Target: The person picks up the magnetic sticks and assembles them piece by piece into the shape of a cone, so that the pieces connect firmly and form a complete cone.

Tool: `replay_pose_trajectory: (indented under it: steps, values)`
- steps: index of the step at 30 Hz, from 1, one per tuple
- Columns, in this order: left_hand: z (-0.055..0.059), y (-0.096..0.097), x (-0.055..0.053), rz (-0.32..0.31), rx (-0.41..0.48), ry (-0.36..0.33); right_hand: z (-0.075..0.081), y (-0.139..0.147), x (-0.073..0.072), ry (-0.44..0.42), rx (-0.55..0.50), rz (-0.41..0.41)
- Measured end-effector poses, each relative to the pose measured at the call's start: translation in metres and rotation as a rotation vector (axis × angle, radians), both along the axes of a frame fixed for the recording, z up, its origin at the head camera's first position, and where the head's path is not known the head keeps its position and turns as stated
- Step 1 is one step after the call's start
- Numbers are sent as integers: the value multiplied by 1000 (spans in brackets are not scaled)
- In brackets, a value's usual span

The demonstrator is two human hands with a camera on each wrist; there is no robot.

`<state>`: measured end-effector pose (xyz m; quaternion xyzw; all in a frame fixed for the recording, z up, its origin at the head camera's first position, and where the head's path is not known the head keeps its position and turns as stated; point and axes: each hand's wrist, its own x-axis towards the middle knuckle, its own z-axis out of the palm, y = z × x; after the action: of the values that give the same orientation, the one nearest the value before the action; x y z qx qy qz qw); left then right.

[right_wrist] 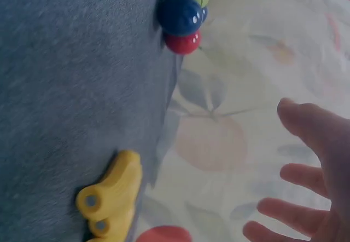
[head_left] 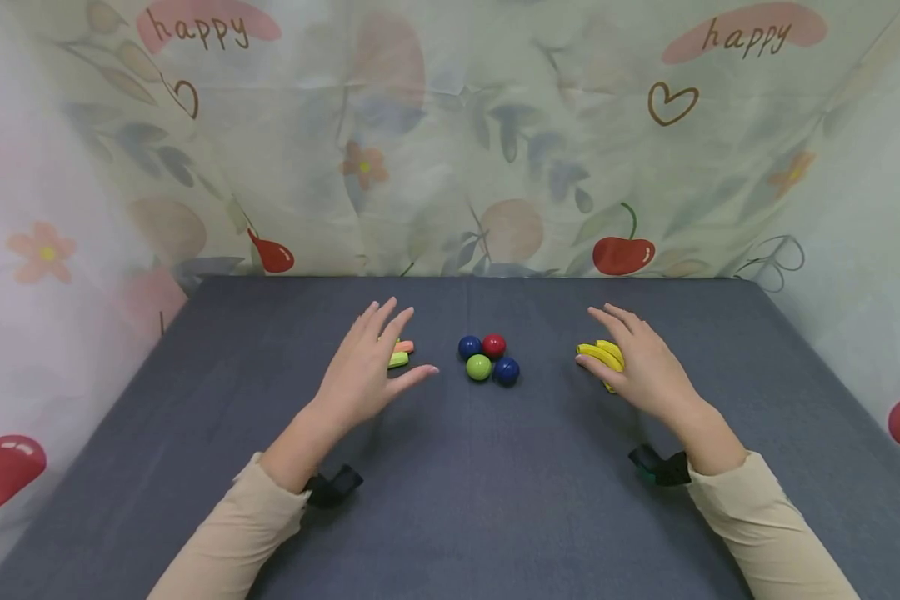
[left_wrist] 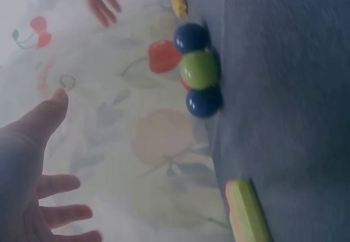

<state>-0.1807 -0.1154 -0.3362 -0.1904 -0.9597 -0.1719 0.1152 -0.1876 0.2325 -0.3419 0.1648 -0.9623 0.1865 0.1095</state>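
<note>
My left hand (head_left: 356, 371) hovers above the table at the left, fingers extended and thumb held apart, with nothing in its grasp. Beyond it lie a yellow-green stick (left_wrist: 249, 212) and a pink stick (head_left: 405, 347), partly hidden by the fingers in the head view. On the other side, my right hand (head_left: 645, 367) is likewise raised and holds nothing. Yellow banana-shaped pieces (head_left: 600, 357) lie beyond its thumb, partly covered in the head view; the right wrist view shows round holes in their ends. Between the hands sit a green ball (head_left: 478, 367), a red ball (head_left: 494, 345) and two blue balls (head_left: 506, 371).
A dark grey cloth covers the table (head_left: 457, 500). Behind it hangs a printed curtain (head_left: 450, 192) with fruit and flowers, and similar fabric closes both sides. Black straps (head_left: 335, 486) sit at the wrists, below beige sleeves (head_left: 228, 533).
</note>
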Motion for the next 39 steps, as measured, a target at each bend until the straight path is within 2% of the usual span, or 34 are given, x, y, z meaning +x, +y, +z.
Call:
replay_pose_trajectory:
  steps: [4,7,12,18,22,27,32,39]
  values:
    - [-1,9,3,-58,103,-85,-5,9,-1,-59,-41,-15]
    - [-5,16,1,-102,157,-144,-11,14,-3,-76,-48,-30]
    - [-17,28,-7,-170,244,-239,-20,18,-4,-96,-75,-33]
    - [-31,41,-20,-211,324,-317,-26,19,-4,-121,-86,-26]
    - [-36,50,-31,-199,332,-326,-27,18,-4,-129,-92,-17]
    - [-43,58,-43,-160,293,-355,-28,18,-6,-123,-100,-7]
    - [-46,64,-47,-137,225,-383,-29,18,-6,-124,-96,-10]
    - [-46,69,-48,-113,158,-379,-31,20,-9,-126,-81,-16]
